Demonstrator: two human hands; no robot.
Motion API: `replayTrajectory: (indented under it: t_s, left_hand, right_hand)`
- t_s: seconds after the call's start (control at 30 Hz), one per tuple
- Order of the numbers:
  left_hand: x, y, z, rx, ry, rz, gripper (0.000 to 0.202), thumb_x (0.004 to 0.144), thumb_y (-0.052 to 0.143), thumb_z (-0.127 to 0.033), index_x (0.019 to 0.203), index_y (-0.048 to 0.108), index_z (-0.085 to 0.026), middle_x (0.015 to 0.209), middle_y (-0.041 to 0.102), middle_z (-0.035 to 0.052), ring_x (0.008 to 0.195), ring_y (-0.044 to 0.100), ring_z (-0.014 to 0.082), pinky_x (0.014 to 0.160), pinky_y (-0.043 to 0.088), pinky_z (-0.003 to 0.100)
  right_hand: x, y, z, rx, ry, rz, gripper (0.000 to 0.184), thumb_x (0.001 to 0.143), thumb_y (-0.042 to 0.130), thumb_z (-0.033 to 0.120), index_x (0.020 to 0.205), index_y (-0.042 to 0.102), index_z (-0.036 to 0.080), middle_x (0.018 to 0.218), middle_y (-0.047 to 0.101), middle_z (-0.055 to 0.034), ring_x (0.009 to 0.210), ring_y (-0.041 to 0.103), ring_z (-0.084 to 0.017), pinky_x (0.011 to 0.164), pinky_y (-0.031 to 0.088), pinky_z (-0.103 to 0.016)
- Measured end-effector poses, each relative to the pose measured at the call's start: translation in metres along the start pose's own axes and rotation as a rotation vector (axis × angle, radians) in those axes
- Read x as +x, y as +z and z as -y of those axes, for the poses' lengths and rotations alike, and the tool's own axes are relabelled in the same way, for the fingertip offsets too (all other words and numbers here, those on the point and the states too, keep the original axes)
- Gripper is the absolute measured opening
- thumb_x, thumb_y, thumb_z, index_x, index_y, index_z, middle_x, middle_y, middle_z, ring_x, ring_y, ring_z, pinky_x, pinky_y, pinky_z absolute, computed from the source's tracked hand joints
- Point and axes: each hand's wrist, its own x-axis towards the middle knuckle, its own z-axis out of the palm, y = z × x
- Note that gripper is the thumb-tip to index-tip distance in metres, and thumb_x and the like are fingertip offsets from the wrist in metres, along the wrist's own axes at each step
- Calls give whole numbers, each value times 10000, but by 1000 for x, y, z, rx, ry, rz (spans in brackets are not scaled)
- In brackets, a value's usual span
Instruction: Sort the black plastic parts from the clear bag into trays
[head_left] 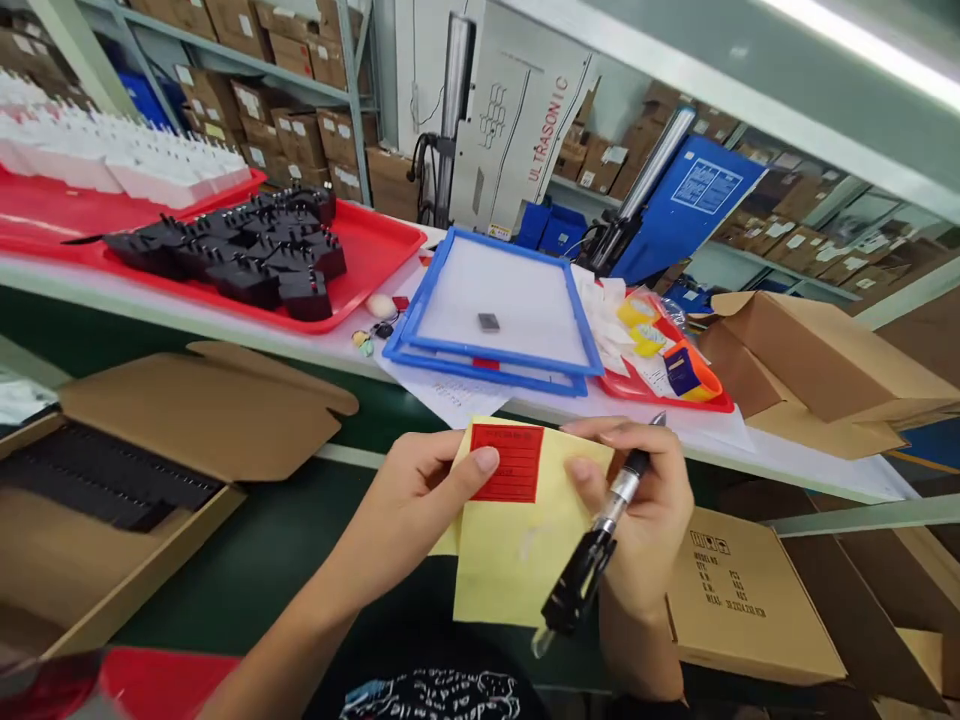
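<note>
My left hand (411,500) pinches the left edge of a yellow backing sheet (517,550), its thumb pressed on a red label (510,462) stuck at the sheet's top. My right hand (646,510) holds the sheet's right edge and also grips a black and silver pen (600,535), which points up and to the right between its fingers. Both hands hover above the dark green conveyor belt (262,560).
An open cardboard box (112,520) with black parts lies at the left. A small labelled box (742,600) sits at the right. On the white shelf behind are a red tray (375,250) of black parts, blue frames (502,310), and another red tray (660,370) with tape rolls.
</note>
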Motion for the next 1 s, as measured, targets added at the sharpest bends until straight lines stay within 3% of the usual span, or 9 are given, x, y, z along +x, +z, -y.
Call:
replayTrajectory:
  t_s: [0.2,0.43,0.5,0.63,0.77,0.87,1.0]
  left_hand:
    - [-26,33,-2,-94,-37,10,386,919,485,-459,785,709,-174,710,673,18,597,586,123,475,419,191]
    - [-34,64,-3,-33,-44,6,415,944,428,-462,844,716,-181,696,652,21,622,600,136,459,406,195]
    - [-33,70,-3,131,32,-60,347,947,441,-421,963,701,-192,791,664,23,662,602,137,517,447,212]
    - [-29,75,-11,629,385,-258,233,895,569,-239,1119,631,-221,1024,625,33,908,581,157,773,484,266]
    - [-27,82,-20,944,607,-127,200,890,552,-128,1037,650,-223,984,597,38,944,546,160,830,462,304]
    - [-29,90,-21,1060,636,-63,216,902,522,-122,1052,641,-222,977,593,52,941,535,174,815,464,321]
    - [-31,106,-15,1156,685,-78,193,890,521,-109,1019,637,-194,932,601,61,889,532,180,770,467,322]
  right_hand:
    - [-20,-30,17,70,49,59,266,793,639,78,947,536,268,912,656,-6,862,633,-156,697,512,-275]
    - [-28,-58,20,90,56,63,234,802,646,117,940,530,266,885,641,-9,815,629,-155,648,511,-262]
    - [-29,-65,18,64,66,57,209,805,650,140,929,533,261,855,628,-8,760,621,-149,589,491,-243]
    - [-31,-80,14,-9,65,72,181,811,651,156,921,553,261,834,619,-3,738,599,-140,606,492,-244]
    - [-34,-95,13,-39,84,174,185,809,655,166,933,568,273,835,622,3,730,589,-140,593,479,-245]
    - [-35,-106,12,-64,120,228,174,806,661,195,935,577,275,851,627,-4,754,595,-158,577,468,-255]
    - [-35,-120,10,-92,143,287,148,802,663,220,916,587,278,836,619,9,711,573,-142,546,443,-240]
